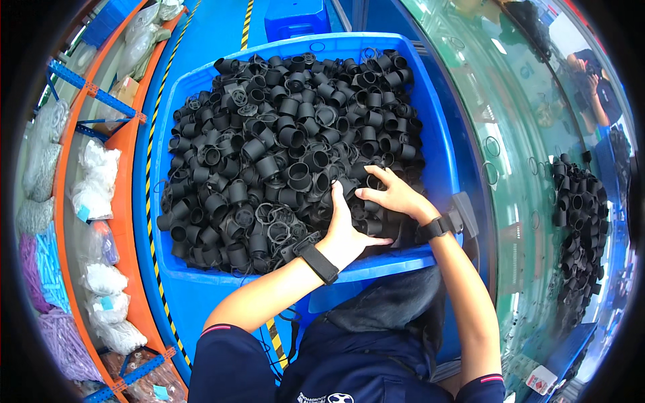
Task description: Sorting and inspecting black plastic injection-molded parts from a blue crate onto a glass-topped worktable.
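Note:
A large blue plastic bin (440, 127) in front of me is heaped with small black plastic parts (293, 137), many shaped like short tubes or cups, with thin black rings among them. Over its near right part, my left hand (347, 235) reaches in with thumb and a finger spread wide, touching or just above the parts. Beside it, my right hand (398, 196) has its thumb and forefinger apart, curved toward the left hand. No part shows in either hand, though the undersides of both are hidden. Dark straps circle both wrists.
Orange and blue shelving (140, 87) on the left bears white plastic bags (97, 176) and purple and blue bundles. At right stands a green glossy tabletop (500, 141) with another heap of black parts (581, 225). A person (598, 94) is beyond it. A blue container (295, 19) stands behind the bin.

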Demonstrator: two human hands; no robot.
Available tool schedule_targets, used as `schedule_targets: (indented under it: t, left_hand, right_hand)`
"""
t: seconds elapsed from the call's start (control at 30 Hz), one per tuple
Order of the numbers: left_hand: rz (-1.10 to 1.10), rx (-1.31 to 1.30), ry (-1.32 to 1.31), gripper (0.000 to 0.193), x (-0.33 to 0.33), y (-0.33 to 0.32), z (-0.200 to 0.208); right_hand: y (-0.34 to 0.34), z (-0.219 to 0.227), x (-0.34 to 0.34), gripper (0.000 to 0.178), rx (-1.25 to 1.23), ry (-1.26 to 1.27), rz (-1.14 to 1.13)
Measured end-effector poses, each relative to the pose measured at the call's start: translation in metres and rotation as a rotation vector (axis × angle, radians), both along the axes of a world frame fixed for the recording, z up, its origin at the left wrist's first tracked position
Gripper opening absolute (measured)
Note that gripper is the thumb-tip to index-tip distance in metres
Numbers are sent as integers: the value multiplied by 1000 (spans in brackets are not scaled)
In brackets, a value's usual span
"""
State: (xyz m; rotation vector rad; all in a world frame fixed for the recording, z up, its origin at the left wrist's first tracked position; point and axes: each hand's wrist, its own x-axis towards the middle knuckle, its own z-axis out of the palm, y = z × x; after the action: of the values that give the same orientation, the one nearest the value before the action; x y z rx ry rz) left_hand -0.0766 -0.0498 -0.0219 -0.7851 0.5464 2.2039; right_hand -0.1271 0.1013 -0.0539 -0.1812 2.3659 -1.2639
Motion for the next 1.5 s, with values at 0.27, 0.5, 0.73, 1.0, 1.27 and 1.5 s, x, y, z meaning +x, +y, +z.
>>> schedule_targets:
  t: [0.27,0.5,0.73,1.0,1.27,1.5]
  left_hand:
    - [-85,-105,45,72,8,0,7]
    - [-83,-160,222,62,5,4,37]
    - [28,-225,400,44,3,1,79]
    - [61,-195,457,34,9,5,107]
    - [77,-94,657,37,4,29,152]
    - [88,-8,854,34,14,74,187]
  right_hand:
    - [-20,26,35,32,-18,264,-149]
    - [-26,75,41,30,51,447,-191]
    - [-35,115,36,27,34,625,-251]
    - [-30,143,38,24,30,671,-241]
    - [-8,199,39,22,48,933,-261]
    - [29,247,61,22,134,1119,-339]
